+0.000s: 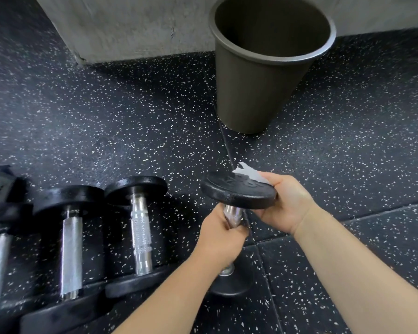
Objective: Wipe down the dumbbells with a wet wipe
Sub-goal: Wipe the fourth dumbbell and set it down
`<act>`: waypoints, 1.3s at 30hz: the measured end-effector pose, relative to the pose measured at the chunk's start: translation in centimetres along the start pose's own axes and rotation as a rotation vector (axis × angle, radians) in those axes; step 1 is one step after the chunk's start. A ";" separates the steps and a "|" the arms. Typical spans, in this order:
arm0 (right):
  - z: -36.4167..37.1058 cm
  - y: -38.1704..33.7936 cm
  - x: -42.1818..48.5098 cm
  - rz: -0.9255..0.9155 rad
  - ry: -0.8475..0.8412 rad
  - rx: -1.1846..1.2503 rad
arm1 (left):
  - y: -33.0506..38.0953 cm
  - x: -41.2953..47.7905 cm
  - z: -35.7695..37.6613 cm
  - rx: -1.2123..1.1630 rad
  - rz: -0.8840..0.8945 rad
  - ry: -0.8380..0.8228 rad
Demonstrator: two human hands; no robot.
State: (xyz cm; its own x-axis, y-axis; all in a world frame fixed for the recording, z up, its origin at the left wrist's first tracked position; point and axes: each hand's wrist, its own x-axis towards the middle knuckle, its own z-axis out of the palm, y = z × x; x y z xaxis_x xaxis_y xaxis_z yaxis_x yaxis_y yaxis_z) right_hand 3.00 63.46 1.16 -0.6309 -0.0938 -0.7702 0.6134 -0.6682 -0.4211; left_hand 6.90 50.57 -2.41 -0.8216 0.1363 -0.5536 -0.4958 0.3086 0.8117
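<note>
Gripping the chrome handle of an upright dumbbell (239, 194), left hand (223, 235) has its fingers wrapped tight around the bar, hiding most of it. Right hand (285, 203) clamps the top plate's rim, pinching a white wet wipe (251, 174) against its upper face; fingertips hidden behind the plate. Lower plate partly covered by the left forearm; floor contact unclear.

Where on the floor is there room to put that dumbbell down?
The floor is bare between the concrete wall, the bin and the row of dumbbells. More bare floor lies right of the bin, beyond the right hand. It is crowded at lower left, where those dumbbells sit side by side.
</note>
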 end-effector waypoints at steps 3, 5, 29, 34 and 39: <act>-0.1 0.3 -0.2 -0.036 0.023 0.033 | -0.2 -0.4 0.9 0.161 0.056 0.203; 0.0 0.5 -0.5 -0.063 0.042 0.067 | -0.2 -0.4 1.0 0.187 0.077 0.225; -3.0 -2.6 -1.5 -0.658 0.403 -1.161 | -0.1 0.9 -0.7 0.088 0.080 -0.001; -3.2 -2.6 -1.4 -0.873 0.409 -1.434 | -0.2 1.1 -0.9 0.077 0.076 -0.016; -1.9 -1.4 -2.1 -0.816 0.287 -1.232 | -0.5 1.5 -0.9 0.055 0.076 -0.027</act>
State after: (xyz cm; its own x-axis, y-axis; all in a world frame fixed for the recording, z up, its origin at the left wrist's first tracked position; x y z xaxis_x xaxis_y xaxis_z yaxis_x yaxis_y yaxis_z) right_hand 4.35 65.95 2.47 -0.9641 0.2282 -0.1361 0.2457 0.5706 -0.7836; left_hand 5.68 49.81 -3.45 -0.8479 0.1864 -0.4963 -0.4154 0.3480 0.8404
